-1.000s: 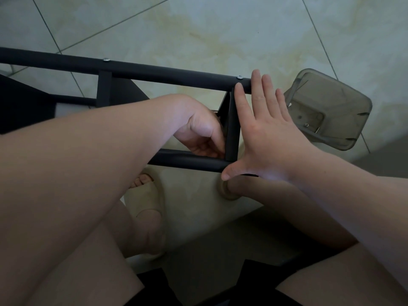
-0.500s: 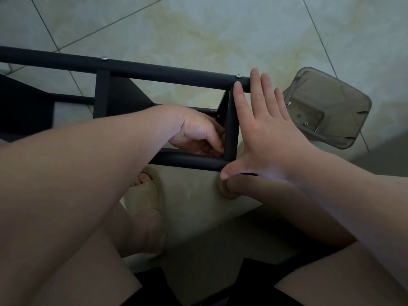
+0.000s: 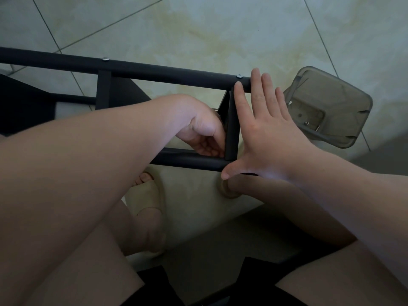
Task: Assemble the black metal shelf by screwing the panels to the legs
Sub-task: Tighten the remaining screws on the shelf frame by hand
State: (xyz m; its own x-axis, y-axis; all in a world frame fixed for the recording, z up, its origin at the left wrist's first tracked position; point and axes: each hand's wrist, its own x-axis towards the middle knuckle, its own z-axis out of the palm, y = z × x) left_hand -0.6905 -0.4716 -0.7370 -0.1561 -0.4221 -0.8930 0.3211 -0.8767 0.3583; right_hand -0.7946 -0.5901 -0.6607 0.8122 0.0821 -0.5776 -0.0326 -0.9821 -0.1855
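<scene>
R hand is flat, fingers straight, pressed on the end panel, thumb on the near leg, fingertips at the far leg. L hand reaches inside w/ fingers curled, can't tell if it's holding anything. Shelf lies on the tile floor, grey tray far right.

We press flat right hand on black shelf end. Our left hand curls inside it. Close by, clear tub on floor.
</scene>
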